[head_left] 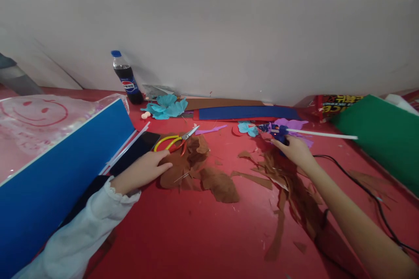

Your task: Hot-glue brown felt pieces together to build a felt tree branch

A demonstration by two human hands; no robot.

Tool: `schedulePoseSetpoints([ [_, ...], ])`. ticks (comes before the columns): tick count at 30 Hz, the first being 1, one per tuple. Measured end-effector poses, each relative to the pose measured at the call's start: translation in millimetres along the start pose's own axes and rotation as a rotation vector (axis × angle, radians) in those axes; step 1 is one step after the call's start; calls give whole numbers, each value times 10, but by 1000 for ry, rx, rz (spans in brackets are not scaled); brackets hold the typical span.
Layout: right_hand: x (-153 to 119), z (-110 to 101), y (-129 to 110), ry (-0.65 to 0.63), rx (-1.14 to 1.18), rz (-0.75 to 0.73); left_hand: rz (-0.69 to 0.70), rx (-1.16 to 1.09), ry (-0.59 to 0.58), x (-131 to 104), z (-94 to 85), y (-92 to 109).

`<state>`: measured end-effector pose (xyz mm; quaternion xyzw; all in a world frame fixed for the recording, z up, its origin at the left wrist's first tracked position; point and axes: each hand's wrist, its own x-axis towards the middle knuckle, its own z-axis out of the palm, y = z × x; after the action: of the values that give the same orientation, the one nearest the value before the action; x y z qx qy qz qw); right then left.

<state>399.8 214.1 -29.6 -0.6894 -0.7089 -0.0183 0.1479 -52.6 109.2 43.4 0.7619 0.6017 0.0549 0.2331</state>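
Note:
My left hand (145,169) rests over brown crepe paper (175,172), its thumb apart from the fingers. Its fingertips lie beside the handles of the yellow-and-red scissors (175,140), whose blades point away to the right. My right hand (296,151) has its fingers closed around a dark blue glue gun (279,131). From the gun a white glue stick (327,134) juts out to the right. Purple crepe paper (294,124) lies behind the gun, and a small light-blue paper flower (248,129) sits to its left. Brown paper strips (278,178) spread beneath my right wrist.
A cola bottle (127,79) stands near the white partition (209,43), with blue paper petals (168,107) beside it. A blue board (65,157) borders the left, a green board (382,135) the right. A black cord (360,188) crosses the red table (196,239).

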Motion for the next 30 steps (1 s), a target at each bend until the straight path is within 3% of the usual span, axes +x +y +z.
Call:
schedulePoseSetpoints([
  [5, -202, -9, 49, 145, -200, -83, -32, -25, 145, -14, -188, -52],
  [9, -475, -89, -47, 271, -292, -69, -42, 51, 309, -34, -265, -62],
  [14, -799, -193, -199, 482, -290, 3, -69, -42, 543, -54, -275, -31],
  [16, -915, -228, -283, 512, -241, -111, -58, -164, 542, -55, -255, 12],
  [18, -1023, -281, -440, 512, -136, -284, -5, -338, 450, -50, -199, 88],
  [20, -1117, -360, -687, 410, 62, -459, 50, -495, 304, -39, -97, 201],
  [22, -1187, -454, -999, 261, 278, -524, 92, -540, 195, -29, 40, 349],
  [25, -1247, -562, -1456, -70, 550, -499, 175, -527, 2, -24, 246, 605],
  [27, -1265, -572, -1673, -300, 741, -471, 234, -490, -47, -23, 342, 757],
  [30, -1272, -489, -1812, -467, 981, -329, 340, -502, -114, -10, 414, 881],
])
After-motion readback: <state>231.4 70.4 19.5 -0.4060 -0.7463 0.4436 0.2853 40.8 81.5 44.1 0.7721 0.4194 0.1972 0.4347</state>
